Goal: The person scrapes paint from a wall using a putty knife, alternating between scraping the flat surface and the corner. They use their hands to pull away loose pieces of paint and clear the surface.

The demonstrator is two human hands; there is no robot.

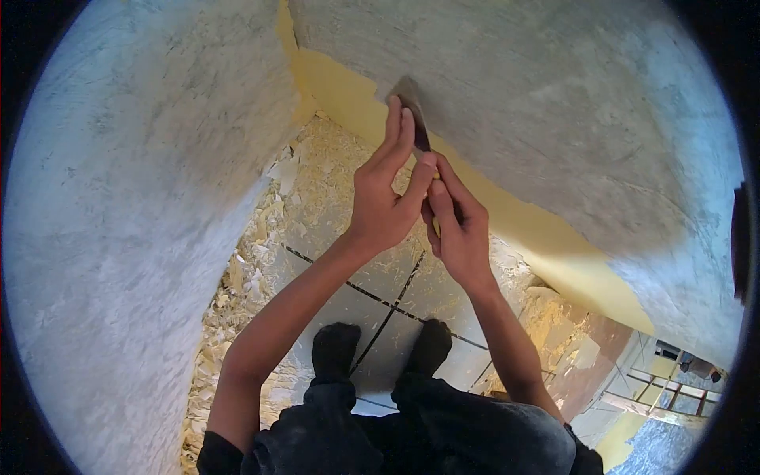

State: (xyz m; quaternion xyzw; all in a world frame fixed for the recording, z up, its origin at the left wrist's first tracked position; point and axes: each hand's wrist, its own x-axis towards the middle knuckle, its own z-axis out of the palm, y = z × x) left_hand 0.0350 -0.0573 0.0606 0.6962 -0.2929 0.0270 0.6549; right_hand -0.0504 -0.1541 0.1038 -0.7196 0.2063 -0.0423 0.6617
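My right hand (pixel 459 222) is wrapped round the yellow handle of a scraper (pixel 416 111). My left hand (pixel 386 186) holds the same scraper from the left, its fingers stretched along the blade and its thumb at the top of the handle. The blade lies against the wall (pixel 538 103), close to the ragged boundary between its bare grey surface and a strip of yellow paint (pixel 530 226). Part of the blade is behind my left fingers, and most of the handle is covered by my right hand.
Another grey, scraped wall (pixel 134 190) meets this one at a corner. Paint flakes (pixel 237 289) are heaped along its base and scattered over the tiled floor (pixel 368 309), where my feet (pixel 336 348) stand. A ladder-like frame (pixel 661 396) is at the lower right.
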